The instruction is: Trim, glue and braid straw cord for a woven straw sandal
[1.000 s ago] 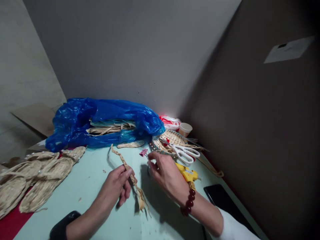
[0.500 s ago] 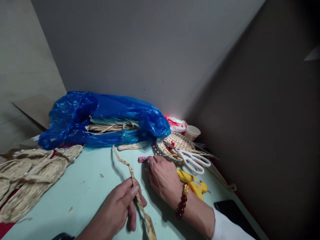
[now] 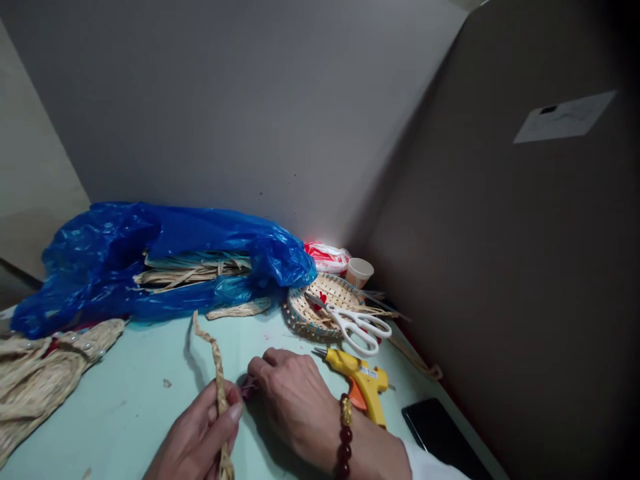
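My left hand [image 3: 197,437] pinches a braided straw cord [image 3: 216,370] that runs up and to the left across the pale green table [image 3: 140,393]. My right hand [image 3: 295,407], with a dark red bead bracelet on the wrist, is closed beside the left one. Its fingertips grip a small pink clip [image 3: 249,387], mostly hidden, right against the cord.
A blue plastic bag [image 3: 150,260] with straw bundles lies at the back. A woven basket [image 3: 313,303] carries white scissors [image 3: 357,325]. A yellow glue gun [image 3: 360,383], a black phone [image 3: 443,437], a paper cup [image 3: 359,272] and woven straw pieces [image 3: 35,377] surround my hands.
My right hand picked up the pink clip from the table and brought it back to the cord. Both hands drew nearer to me.
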`<state>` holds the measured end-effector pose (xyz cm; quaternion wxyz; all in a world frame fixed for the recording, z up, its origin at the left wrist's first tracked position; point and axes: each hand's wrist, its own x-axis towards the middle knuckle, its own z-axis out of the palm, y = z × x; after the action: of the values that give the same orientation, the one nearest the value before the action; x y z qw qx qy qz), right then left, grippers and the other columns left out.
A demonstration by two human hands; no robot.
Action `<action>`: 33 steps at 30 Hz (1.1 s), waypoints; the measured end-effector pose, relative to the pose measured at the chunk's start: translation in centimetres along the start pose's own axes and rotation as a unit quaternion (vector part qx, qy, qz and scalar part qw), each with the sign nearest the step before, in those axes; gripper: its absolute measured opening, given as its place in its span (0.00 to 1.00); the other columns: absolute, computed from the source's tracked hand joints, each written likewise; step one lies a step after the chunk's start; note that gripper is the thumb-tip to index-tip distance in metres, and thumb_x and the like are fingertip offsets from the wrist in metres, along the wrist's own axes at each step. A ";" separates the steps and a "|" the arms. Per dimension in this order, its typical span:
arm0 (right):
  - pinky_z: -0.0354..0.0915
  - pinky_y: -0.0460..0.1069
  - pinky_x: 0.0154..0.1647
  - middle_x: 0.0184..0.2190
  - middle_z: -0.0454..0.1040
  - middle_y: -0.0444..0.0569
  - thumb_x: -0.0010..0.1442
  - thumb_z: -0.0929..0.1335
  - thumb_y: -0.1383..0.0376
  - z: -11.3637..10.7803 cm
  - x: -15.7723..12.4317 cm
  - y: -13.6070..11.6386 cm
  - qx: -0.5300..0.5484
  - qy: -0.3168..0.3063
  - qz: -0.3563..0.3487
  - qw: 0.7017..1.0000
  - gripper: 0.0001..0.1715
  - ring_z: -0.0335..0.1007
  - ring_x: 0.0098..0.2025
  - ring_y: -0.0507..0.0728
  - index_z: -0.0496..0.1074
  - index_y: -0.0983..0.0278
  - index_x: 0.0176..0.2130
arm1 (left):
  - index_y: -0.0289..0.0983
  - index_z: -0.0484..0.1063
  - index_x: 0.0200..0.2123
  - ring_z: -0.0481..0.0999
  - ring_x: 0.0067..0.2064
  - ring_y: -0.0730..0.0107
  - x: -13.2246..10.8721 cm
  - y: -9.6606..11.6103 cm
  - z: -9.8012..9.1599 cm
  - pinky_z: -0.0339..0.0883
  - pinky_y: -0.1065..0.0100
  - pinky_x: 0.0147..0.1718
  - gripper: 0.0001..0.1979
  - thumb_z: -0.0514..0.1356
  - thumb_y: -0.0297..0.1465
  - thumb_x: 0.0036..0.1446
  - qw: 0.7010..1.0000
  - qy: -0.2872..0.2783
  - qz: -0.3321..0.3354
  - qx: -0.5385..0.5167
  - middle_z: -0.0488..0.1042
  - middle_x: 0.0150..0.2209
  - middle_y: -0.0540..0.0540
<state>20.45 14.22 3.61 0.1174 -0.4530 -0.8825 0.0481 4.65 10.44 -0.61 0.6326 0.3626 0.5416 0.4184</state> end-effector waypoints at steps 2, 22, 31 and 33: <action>0.52 0.48 0.25 0.30 0.72 0.44 0.59 0.65 0.70 -0.3 -1.3 -0.1 0.039 -0.002 0.023 0.999 0.04 0.67 0.28 0.54 0.66 0.61 0.35 | 0.41 0.66 0.31 0.50 0.15 0.81 -0.3 0.3 0.1 0.42 0.78 0.14 0.21 0.64 0.52 0.47 0.999 -0.010 0.027 0.023 0.54 0.15 0.61; 0.60 0.48 0.39 0.36 0.69 0.46 0.61 0.61 0.77 -1.8 -5.2 -0.9 0.277 0.059 0.119 0.952 0.12 0.63 0.37 0.54 0.66 0.62 0.39 | 0.38 0.67 0.37 0.53 0.21 0.76 -1.5 1.2 1.2 0.46 0.74 0.19 0.13 0.57 0.42 0.58 0.976 -0.144 0.053 0.156 0.56 0.20 0.59; 0.62 0.47 0.36 0.35 0.75 0.45 0.65 0.65 0.65 -3.1 -4.0 0.8 0.409 -0.003 0.139 0.902 0.05 0.70 0.35 0.54 0.71 0.63 0.39 | 0.37 0.70 0.45 0.47 0.20 0.76 -1.3 2.0 1.3 0.42 0.73 0.17 0.15 0.55 0.40 0.60 0.976 -0.163 0.037 0.142 0.53 0.21 0.59; 0.62 0.47 0.36 0.35 0.76 0.45 0.64 0.66 0.65 -2.9 -4.0 1.3 0.459 -0.018 0.142 0.877 0.05 0.71 0.37 0.54 0.71 0.63 0.38 | 0.37 0.70 0.46 0.46 0.20 0.76 -1.5 2.3 1.3 0.43 0.73 0.17 0.16 0.55 0.40 0.60 0.976 -0.167 0.021 0.136 0.52 0.20 0.59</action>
<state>24.42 11.67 5.57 0.2886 -0.4677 -0.6892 0.4723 5.52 9.96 2.22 0.6498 0.5216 0.4724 0.2873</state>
